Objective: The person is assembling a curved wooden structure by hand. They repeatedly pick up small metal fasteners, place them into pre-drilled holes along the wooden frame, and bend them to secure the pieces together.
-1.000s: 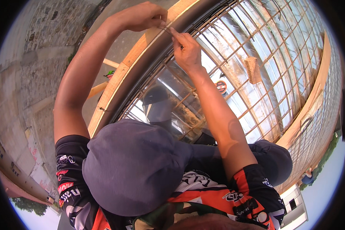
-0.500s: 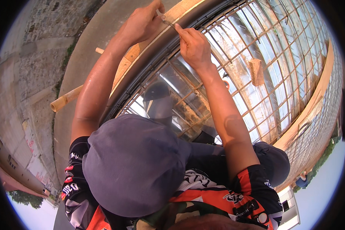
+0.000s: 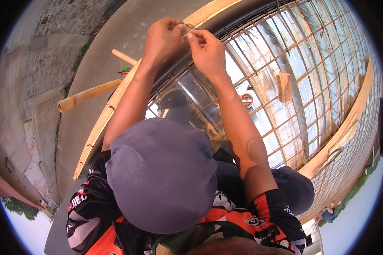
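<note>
My left hand [image 3: 162, 41] and my right hand [image 3: 209, 53] are close together at the top middle, beside the edge of a long wooden plank [image 3: 212, 12]. Both have fingers bent in a pinch. Between the fingertips shows a thin brownish strand [image 3: 188, 28], like string or wire; its exact kind is too small to make out. Below and right of my right hand spreads a mesh of rusty steel bars [image 3: 266, 63] over pale, shiny ribbed sheets [image 3: 266, 38].
A wooden block [image 3: 284, 87] rests on the mesh, with a round orange-and-black object [image 3: 246, 100] nearby. At left, a bamboo pole [image 3: 87, 95] sticks out past the plank, above a grey concrete strip [image 3: 72, 140]. My cap [image 3: 161, 176] hides the lower middle.
My hands have drawn closer together, the left one coming down and right. My left forearm has swung right, showing more of the plank and bamboo. The view has shifted slightly.
</note>
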`<state>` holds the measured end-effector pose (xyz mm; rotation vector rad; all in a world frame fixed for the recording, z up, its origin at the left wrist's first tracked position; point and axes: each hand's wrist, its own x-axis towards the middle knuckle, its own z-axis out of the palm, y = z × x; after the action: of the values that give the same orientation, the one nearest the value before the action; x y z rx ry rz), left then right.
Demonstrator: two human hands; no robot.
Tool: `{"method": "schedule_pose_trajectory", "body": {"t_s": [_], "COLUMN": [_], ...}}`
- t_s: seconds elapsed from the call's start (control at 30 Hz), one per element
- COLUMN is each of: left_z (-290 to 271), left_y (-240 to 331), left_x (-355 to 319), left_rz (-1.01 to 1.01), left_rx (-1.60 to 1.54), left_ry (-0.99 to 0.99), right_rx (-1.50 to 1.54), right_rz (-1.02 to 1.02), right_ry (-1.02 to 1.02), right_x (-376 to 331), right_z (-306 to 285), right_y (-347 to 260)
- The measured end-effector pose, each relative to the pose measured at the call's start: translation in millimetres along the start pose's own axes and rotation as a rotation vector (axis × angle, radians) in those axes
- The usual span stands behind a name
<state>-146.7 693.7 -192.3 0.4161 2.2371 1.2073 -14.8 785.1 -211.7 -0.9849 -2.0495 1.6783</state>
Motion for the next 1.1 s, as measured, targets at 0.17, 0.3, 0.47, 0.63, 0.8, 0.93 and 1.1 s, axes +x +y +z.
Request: {"method": "schedule_pose_trajectory", "body": {"t_s": [0.17,0.3,0.47,0.63,0.8,0.93,1.1], "left_z": [8,7,7,-4,-29,-21,-10], "left_y": [-3,-13,-12,0,3,-9,-15], "left_x": [-15,-16,-29,-48,-30,-4,10], "left_rz": [-0.090,-0.037,0.003,0.072,0.167,0.384,0.410], "left_rx": [-0.211,-0.253,-0.100,0.026,0.228,0.325,0.209], "left_ry": [0.056,0.129,0.181,0.056,0.002,0.045,0.023], "right_rx": [-0.106,-0.070,-0.200,-0.360,-0.011,-0.391,-0.801], "right_rz": [0.123,0.188,0.217,0.173,0.395,0.178,-0.067], "right_ry": [-0.067,-0.089,-0.078,-0.062,-0.079,-0.095,-0.201], "right_x": [22,23,24,29,20,34,64], "right_z": [5,12,17,21,12,-4,-26], "right_y": [-11,-23,-37,-23,-26,-21,-40]}}
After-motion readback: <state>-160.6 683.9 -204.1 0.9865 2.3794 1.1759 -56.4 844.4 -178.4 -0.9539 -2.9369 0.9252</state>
